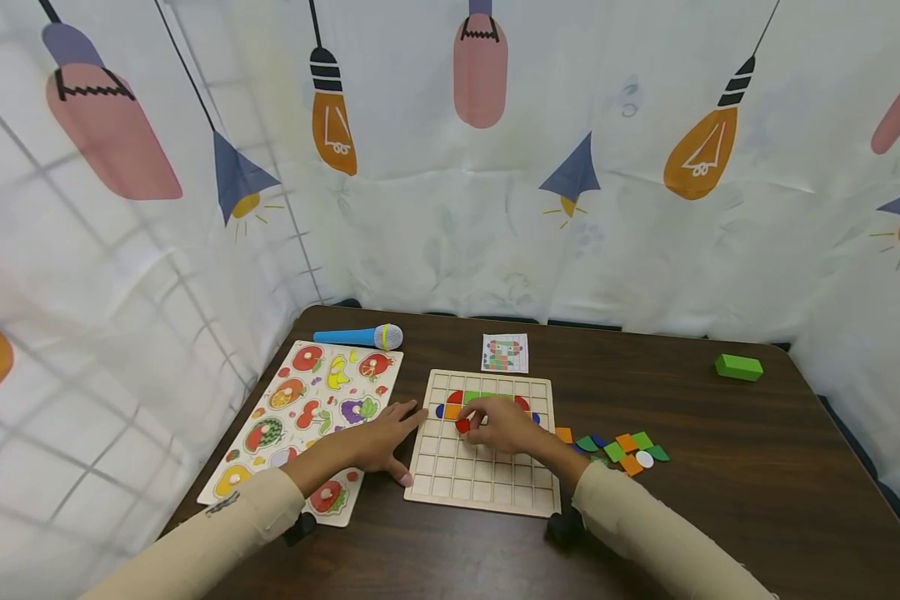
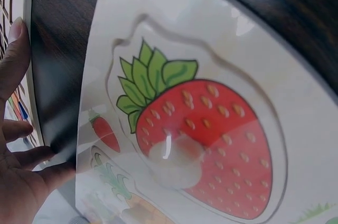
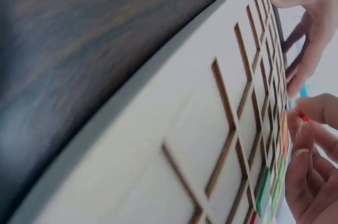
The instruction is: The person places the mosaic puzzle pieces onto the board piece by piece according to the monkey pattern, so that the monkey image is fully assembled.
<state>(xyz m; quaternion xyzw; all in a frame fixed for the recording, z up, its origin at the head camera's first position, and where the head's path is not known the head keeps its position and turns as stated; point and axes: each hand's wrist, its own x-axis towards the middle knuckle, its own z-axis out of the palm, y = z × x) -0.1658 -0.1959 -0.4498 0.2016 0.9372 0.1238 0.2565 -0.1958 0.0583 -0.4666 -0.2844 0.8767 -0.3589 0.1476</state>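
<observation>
The right hand (image 1: 498, 427) pinched a small red piece (image 1: 462, 425) over the left part of the grid board (image 1: 480, 492); fingertips covered some of its outline, and whether it touched the wood was unclear. That hand also hid some coloured pieces (image 1: 452, 412) set in the grid. The left hand (image 1: 378, 437), fingers spread, touched the board's left edge, its forearm cutting off part of the fruit board (image 1: 339, 518).

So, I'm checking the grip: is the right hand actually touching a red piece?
Touching. In the right wrist view, the right hand pinches the red piece between its fingers.
</observation>
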